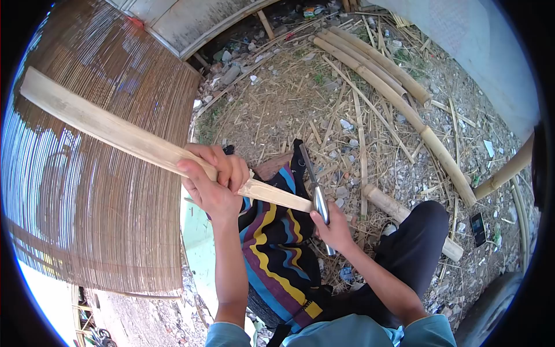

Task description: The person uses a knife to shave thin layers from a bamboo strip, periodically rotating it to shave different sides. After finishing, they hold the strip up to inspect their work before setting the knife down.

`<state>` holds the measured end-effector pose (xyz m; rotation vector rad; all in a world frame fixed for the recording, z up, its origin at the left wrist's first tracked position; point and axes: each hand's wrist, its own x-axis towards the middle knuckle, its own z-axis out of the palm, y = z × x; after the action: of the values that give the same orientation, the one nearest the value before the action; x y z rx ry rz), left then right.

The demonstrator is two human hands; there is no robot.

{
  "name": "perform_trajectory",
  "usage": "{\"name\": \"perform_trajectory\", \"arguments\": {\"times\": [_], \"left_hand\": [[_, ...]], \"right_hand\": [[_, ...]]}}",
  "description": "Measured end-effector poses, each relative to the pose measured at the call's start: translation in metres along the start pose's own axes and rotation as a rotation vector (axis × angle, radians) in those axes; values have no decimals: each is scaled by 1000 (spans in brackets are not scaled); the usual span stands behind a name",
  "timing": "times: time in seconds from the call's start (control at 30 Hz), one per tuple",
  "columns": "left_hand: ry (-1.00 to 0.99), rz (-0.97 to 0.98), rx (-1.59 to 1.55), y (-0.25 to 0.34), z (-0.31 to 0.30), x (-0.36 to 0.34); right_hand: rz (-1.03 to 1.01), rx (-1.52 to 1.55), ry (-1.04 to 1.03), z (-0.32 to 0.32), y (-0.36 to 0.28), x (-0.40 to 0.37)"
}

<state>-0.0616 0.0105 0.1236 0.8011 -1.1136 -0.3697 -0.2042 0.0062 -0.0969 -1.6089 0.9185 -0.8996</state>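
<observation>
Woven slat blind (pixel 115 191): far left, beside the work area, probably there as a screen.

Bamboo strip (pixel 104 121): one, pale, long; slanting from upper left down to the right across the middle of the view, broad to the left of the grip, narrower and rough-faced to the right. Seemingly a single piece, though the fingers hide the point of change.

Left hand (pixel 215 179): grasping the strip around its middle, fingers over, thumb along the near side; a grip that likely balances the long free end and keeps the piece from turning.

Striped cloth (pixel 266 246): dark, with yellow, blue and purple bands; spread below the strip, perhaps to shield clothing from splinters.

Knife (pixel 321 205): metal handle, slim blade directed away from the body, a direction that presumably keeps the edge off the person.

Right hand (pixel 335 228): wrapped around the knife handle, just beside the strip's narrow end; whether the two touch cannot be told.

Bamboo poles (pixel 376 75): several, on littered ground, upper right, apparently laid aside.

Short bamboo length (pixel 384 202): on the ground, partly behind the dark-trousered leg (pixel 419 237).

Phone (pixel 478 229): far right, on the ground, well apart from both hands.
</observation>
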Motion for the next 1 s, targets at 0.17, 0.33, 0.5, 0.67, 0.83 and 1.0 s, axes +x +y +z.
{"name": "perform_trajectory", "arguments": {"times": [0.17,0.33,0.5,0.67,0.83,1.0], "left_hand": [[-49,-91,-108,2,-9,0],[-102,-131,-196,-2,-9,4],[-176,-94,-265,0,-18,1],[-157,-66,-283,1,-32,-2],[-283,-75,-381,-1,-36,0],[-448,-92,-461,4,-48,-4]], "right_hand": [[19,8,-164,-39,-58,-10],[61,158,-307,-28,-71,-29],[317,-5,-348,-38,-21,-28],[563,48,-440,-51,-20,-35],[250,55,-390,-46,-59,-33],[216,140,-364,-32,-94,-39]]}}
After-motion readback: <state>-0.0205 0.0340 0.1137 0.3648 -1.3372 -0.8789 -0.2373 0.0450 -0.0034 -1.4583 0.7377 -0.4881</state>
